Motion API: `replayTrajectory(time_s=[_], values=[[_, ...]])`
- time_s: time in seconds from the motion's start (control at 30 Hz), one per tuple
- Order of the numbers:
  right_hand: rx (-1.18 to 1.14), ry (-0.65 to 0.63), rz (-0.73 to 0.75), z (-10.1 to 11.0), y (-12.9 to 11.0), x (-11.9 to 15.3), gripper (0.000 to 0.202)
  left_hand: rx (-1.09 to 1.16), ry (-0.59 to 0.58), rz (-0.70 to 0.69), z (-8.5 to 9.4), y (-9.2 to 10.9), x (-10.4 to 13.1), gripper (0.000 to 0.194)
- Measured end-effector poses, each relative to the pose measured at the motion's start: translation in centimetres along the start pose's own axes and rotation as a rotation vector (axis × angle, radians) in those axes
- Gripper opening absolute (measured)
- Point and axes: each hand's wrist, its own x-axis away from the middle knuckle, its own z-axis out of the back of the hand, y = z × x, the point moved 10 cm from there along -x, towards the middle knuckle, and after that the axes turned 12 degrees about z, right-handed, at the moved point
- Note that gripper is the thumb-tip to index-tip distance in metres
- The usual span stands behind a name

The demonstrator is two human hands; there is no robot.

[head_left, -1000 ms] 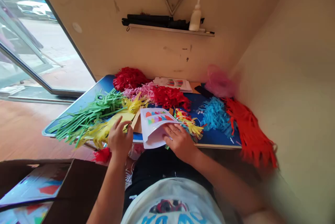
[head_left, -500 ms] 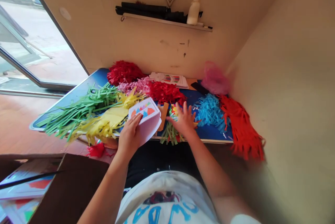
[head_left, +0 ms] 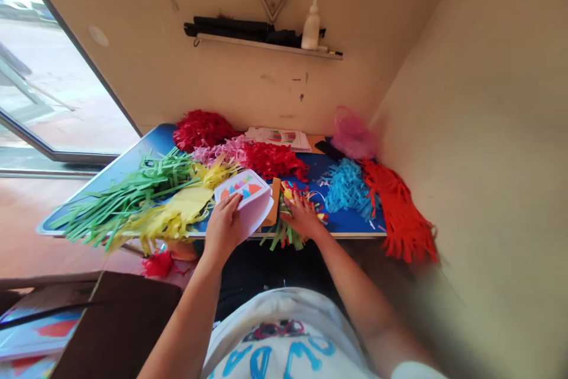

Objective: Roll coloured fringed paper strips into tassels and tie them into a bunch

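Note:
My left hand (head_left: pixel 223 226) grips a folded white card (head_left: pixel 243 193) printed with coloured shapes, its lower flap hanging a little apart. Against a multicoloured paper-strip bundle (head_left: pixel 290 233) at the table's front edge lies my right hand (head_left: pixel 306 217), its fingers slightly spread over the top. A brown cardboard piece (head_left: pixel 272 204) sits between the card and the bundle. Left of the card are yellow fringed paper (head_left: pixel 184 209) and green paper strips (head_left: pixel 133 193). Blue shredded paper (head_left: pixel 348 188) is to the right of my right hand.
Red fringe (head_left: pixel 402 213) hangs over the blue table's (head_left: pixel 153 141) right end. Red and pink shreds, printed sheets (head_left: pixel 279 137) and a pink bag (head_left: pixel 352 133) lie along the back. A wall shelf (head_left: pixel 266 44) holds a bottle (head_left: pixel 311 27). An open box (head_left: pixel 118 320) stands lower left.
My right hand has come down from above the multicoloured bundle onto it, its fingers less spread. My left hand still holds the card. The camera view has shifted slightly.

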Motion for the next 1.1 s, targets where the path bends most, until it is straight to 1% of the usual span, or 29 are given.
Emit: replayTrajectory(time_s=[0.07,0.1,0.17,0.23,0.27,0.3,0.33,0.37,0.4,0.43,0.47,0.53,0.57,0.6,0.63,0.7,0.77,0.83,0.9,0.97,1.0,1.03,1.1], values=[[0.011,0.01,0.008,-0.3,-0.2,-0.1,0.075,-0.011,-0.014,0.002,-0.1,0.1,-0.1,0.044],[0.022,0.035,0.016,-0.2,-0.1,-0.1,0.077,-0.018,-0.018,0.005,-0.1,0.1,-0.1,0.044],[0.008,0.118,0.034,1.0,0.3,-0.2,0.073,-0.029,-0.018,0.013,-0.2,0.1,-0.2,0.045],[-0.071,0.197,0.042,3.0,1.0,0.1,0.067,-0.029,-0.015,0.015,-0.3,0.3,-0.2,0.045],[-0.113,0.247,0.038,4.4,1.3,0.6,0.066,-0.027,-0.014,0.01,-0.5,0.5,-0.2,0.046],[-0.15,0.32,0.037,6.2,1.4,1.3,0.067,-0.027,-0.013,0.002,-0.7,0.7,-0.1,0.046],[-0.175,0.424,0.046,8.1,1.0,2.3,0.068,-0.034,-0.012,-0.006,-0.9,0.9,-0.1,0.045],[-0.187,0.548,0.069,9.9,0.1,3.7,0.068,-0.044,-0.012,-0.014,-1.3,1.2,-0.1,0.045],[-0.191,0.682,0.118,11.5,-1.3,5.3,0.068,-0.054,-0.012,-0.022,-1.6,1.5,0.0,0.043],[-0.192,0.791,0.193,12.3,-3.1,7.0,0.066,-0.06,-0.016,-0.032,-1.9,1.9,0.0,0.042],[-0.184,0.834,0.297,12.3,-5.3,8.3,0.063,-0.061,-0.023,-0.045,-2.2,2.2,0.0,0.04],[-0.151,0.791,0.525,10.3,-9.5,10.0,0.057,-0.042,-0.057,-0.091,-2.7,3.2,0.2,0.039],[-0.117,0.757,0.599,9.0,-10.9,10.6,0.053,-0.03,-0.075,-0.109,-2.9,3.5,0.3,0.041],[-0.067,0.722,0.638,7.8,-11.5,10.9,0.048,-0.023,-0.093,-0.114,-3.0,3.7,0.4,0.043],[-0.008,0.685,0.651,6.7,-11.6,11.0,0.044,-0.022,-0.111,-0.11,-3.1,3.8,0.4,0.046],[0.122,0.603,0.643,5.3,-10.8,10.9,0.04,-0.034,-0.134,-0.086,-3.3,3.7,0.5,0.053],[0.216,0.515,0.647,4.9,-9.8,10.9,0.04,-0.054,-0.139,-0.065,-3.5,3.5,0.4,0.056],[0.254,0.445,0.652,5.0,-9.1,11.0,0.039,-0.055,-0.115,-0.049,-3.6,3.4,0.4,0.051],[0.249,0.374,0.605,5.1,-8.4,10.8,0.038,-0.055,-0.073,-0.042,-3.6,3.8,0.5,0.044],[0.189,0.306,0.518,4.9,-7.5,10.1,0.039,-0.097,-0.041,-0.074,-3.9,4.8,1.1,0.041],[0.124,0.29,0.464,4.8,-7.0,9.6,0.041,-0.137,-0.03,-0.091,-4.2,5.5,1.5,0.04],[0.029,0.29,0.408,4.7,-6.4,9.0,0.045,-0.183,-0.025,-0.104,-4.5,6.1,2.0,0.039],[-0.209,0.343,0.306,4.8,-5.4,7.9,0.051,-0.254,-0.022,-0.091,-5.0,7.0,2.9,0.037]])
